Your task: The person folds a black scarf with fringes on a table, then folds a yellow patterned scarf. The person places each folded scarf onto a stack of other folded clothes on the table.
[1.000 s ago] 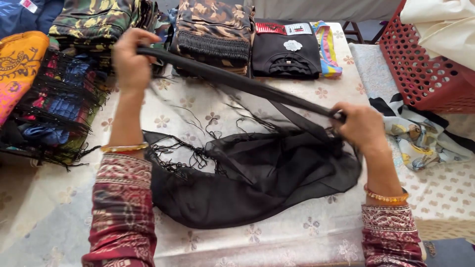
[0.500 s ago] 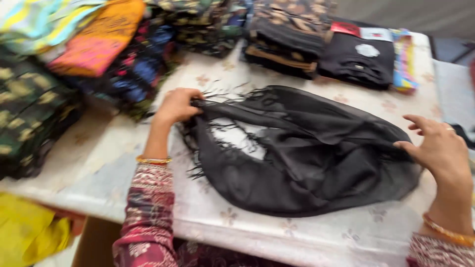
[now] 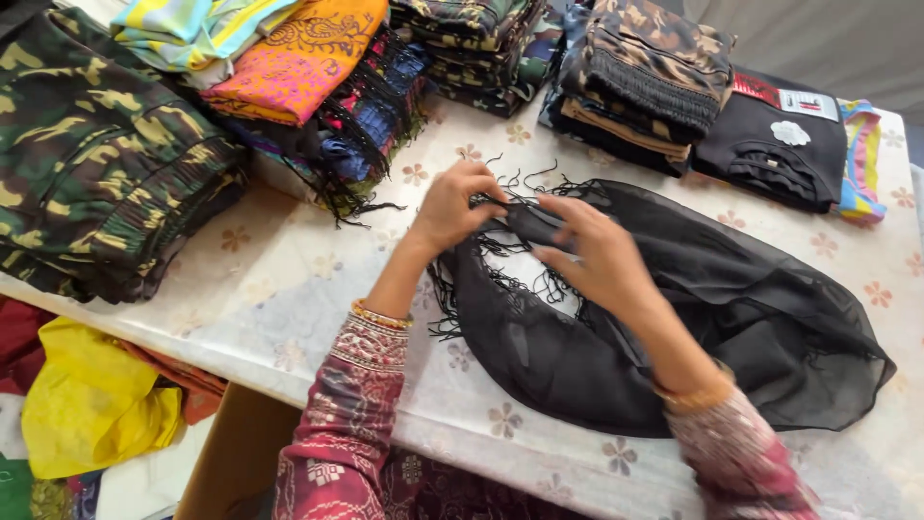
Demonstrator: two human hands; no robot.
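Black sheer fringed scarf [image 3: 693,318] lies spread in a rounded heap on the white floral-print tabletop [image 3: 289,289], right of centre, its tasselled edge turned toward the hands. Left hand [image 3: 452,207] sits at the upper left corner of the scarf, fingers closed in a pinch grip on the fringed hem. Right hand [image 3: 597,255] rests on the same hem just beside the left; it is motion-blurred, fingers curled down onto the fabric, but whether the grip is actually closed on the cloth cannot be told. Both wrists carry gold bangles; sleeves are maroon patterned fabric.

Surroundings: folded camouflage-print garments [image 3: 96,164] stacked at the left edge of the tabletop. Orange patterned folded cloth [image 3: 298,53] tops a pile behind the hands, over dark blue fringed fabric [image 3: 371,111]. Stack of brown-and-black printed scarves [image 3: 645,77] sits behind the black scarf, with a black folded garment [image 3: 780,149] beside it. Yellow cloth bundle [image 3: 91,404] lies below the tabletop at lower left.
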